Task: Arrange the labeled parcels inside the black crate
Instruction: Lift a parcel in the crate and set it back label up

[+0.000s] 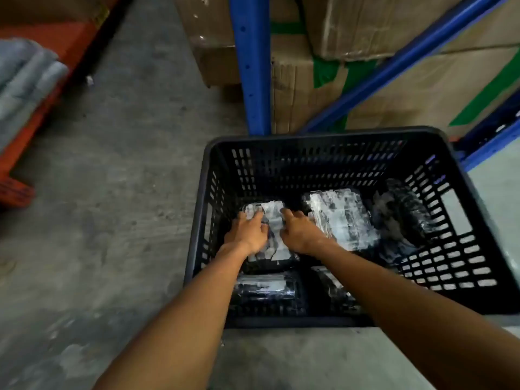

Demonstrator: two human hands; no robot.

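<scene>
1. Head view, looking down into a black crate [318, 136] on a grey concrete floor [126, 192], beside a blue rack post [250, 66] and stacked cardboard boxes [365, 26].
2. Five dark-wrapped parcels on the crate floor, white labels up on most; printing too blurred to read, no brand legible.
3. Left parcel [274, 220] close to the crate's left wall, long axis from near wall to far wall, label facing up.
4. Middle parcel [343, 218] just right of it, long axis likewise near-to-far, tilted slightly toward the right wall.
5. Right parcel [402, 212] against the right wall, dark wrap crumpled, leaning on that wall; label not visible.
6. Two more parcels along the near wall: one [264, 291] at the near left corner, long axis left-to-right; one [334, 288] to its right, partly hidden by a forearm.
7. Left hand [247, 233] flat on the left parcel's left half, fingers loosely spread, pressing down rather than pinching.
8. Right hand [298, 232] on the same parcel's right edge, fingers curled over the label toward the far end; whether gripping, cannot tell.
</scene>
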